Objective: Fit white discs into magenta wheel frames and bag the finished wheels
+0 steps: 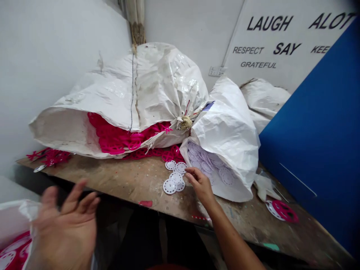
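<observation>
Hands well apart. The right hand [199, 184] is curled at the right edge of the loose cluster of white perforated discs [173, 179] on the wooden surface [112, 180], grip unclear. The left hand [66, 225], open and blurred, is farther off. Cluster has no clear long axis.

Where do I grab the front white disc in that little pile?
Pinch the front white disc at its near rim, coming from the table's front edge. It lies flat, and that rim sits clear of the other discs.
</observation>
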A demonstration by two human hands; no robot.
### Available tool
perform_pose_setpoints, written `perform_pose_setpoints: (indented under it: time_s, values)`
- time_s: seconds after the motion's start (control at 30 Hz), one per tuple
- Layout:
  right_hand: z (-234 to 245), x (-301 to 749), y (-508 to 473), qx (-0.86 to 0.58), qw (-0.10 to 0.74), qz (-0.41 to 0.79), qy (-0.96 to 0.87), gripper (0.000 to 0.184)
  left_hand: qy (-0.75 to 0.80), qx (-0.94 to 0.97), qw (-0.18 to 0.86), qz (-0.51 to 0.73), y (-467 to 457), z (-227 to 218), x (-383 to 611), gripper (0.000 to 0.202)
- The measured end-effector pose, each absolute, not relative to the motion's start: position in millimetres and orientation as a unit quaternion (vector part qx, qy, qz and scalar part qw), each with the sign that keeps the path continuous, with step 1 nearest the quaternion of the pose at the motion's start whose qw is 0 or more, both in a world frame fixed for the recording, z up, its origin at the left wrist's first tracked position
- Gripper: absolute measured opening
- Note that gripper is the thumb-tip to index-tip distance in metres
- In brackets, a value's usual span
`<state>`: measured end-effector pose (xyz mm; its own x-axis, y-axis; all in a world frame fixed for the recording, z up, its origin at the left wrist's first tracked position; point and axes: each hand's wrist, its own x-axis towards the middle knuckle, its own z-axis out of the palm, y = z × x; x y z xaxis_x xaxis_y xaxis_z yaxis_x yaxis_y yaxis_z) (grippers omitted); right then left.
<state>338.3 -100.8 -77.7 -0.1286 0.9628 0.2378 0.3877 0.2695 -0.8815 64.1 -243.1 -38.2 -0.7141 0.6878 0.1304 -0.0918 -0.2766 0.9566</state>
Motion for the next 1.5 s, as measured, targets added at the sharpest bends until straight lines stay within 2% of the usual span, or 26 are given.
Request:
perform_pose_setpoints:
  time_s: [0.07,0.13,0.2,0.3,0.43,0.63,0.73,0.83,0.93,1.03,1.13,1.2,1.27,1.33,1.43,1.5]
  values:
    - [-92.9,345.5,-93.0,-0.52,0.38,0.279,-0.713,0.034,0.528,0.314,0.274,0.74,-213.2,-47.3,82.1,0.05]
    - [-105.7,344.8,-91.6,-0.525,0.327,0.228,-0.752,0.044,0.568,0.466,0.315,0.601,-170.1,-64.6,106.3,0.039]
    - [-114.5,340.2,-93.8,-0.528,0.292,0.195,-0.773,0.048,0.581,0.612,0.237,0.482,-123.4,-80.9,126.2,0.029]
    - [-120.3,335.1,-96.3,-0.534,0.281,0.183,-0.776,0.041,0.6,0.684,0.15,0.387,-63.8,-93.6,140.9,0.028]
    - [-119.5,334.7,-95.0,-0.543,0.294,0.208,-0.759,0.03,0.631,0.674,0.132,0.362,-19.9,-99.9,149.0,0.036]
    - [-119.1,333.9,-95.1,-0.532,0.34,0.26,-0.731,0.016,0.636,0.657,0.15,0.375,-17.0,-105.8,155.1,0.053]
    - [-121.0,332.3,-94.3,-0.533,0.372,0.297,-0.7,0.017,0.625,0.633,0.18,0.42,-31.2,-102.5,141.9,0.041]
    - [-115.9,324.6,-92.4,-0.535,0.376,0.271,-0.706,0.019,0.629,0.576,0.216,0.475,-55.8,-100.4,121.4,0.025]
    - [-102.0,310.6,-92.3,-0.526,0.32,0.207,-0.761,0.021,0.638,0.506,0.267,0.516,-91.4,-101.5,105.2,0.025]
    - [-89.0,298.2,-98.4,-0.486,0.228,0.157,-0.829,0.024,0.605,0.377,0.4,0.577,-130.6,-101.6,100.3,0.034]
    - [-85.3,294.0,-107.2,-0.46,0.152,0.124,-0.866,0.042,0.538,0.245,0.524,0.613,-160.1,-97.8,105.8,0.043]
    - [-87.1,295.3,-109.3,-0.473,0.136,0.128,-0.861,0.05,0.524,0.227,0.551,0.609,-170.5,-94.6,111.5,0.044]
    - [-89.9,298.3,-106.9,-0.488,0.144,0.168,-0.844,0.048,0.52,0.223,0.564,0.602,-174.8,-92.4,116.4,0.042]
    - [-91.8,301.4,-102.2,-0.495,0.18,0.234,-0.817,0.038,0.517,0.22,0.57,0.6,-175.9,-91.5,119.8,0.04]
    - [-91.1,303.3,-99.5,-0.477,0.294,0.378,-0.737,0.016,0.519,0.218,0.568,0.6,-177.0,-90.4,125.0,0.043]
    - [-88.6,301.1,-104.4,-0.447,0.375,0.472,-0.661,0.015,0.515,0.221,0.574,0.597,-179.1,-88.8,130.8,0.047]
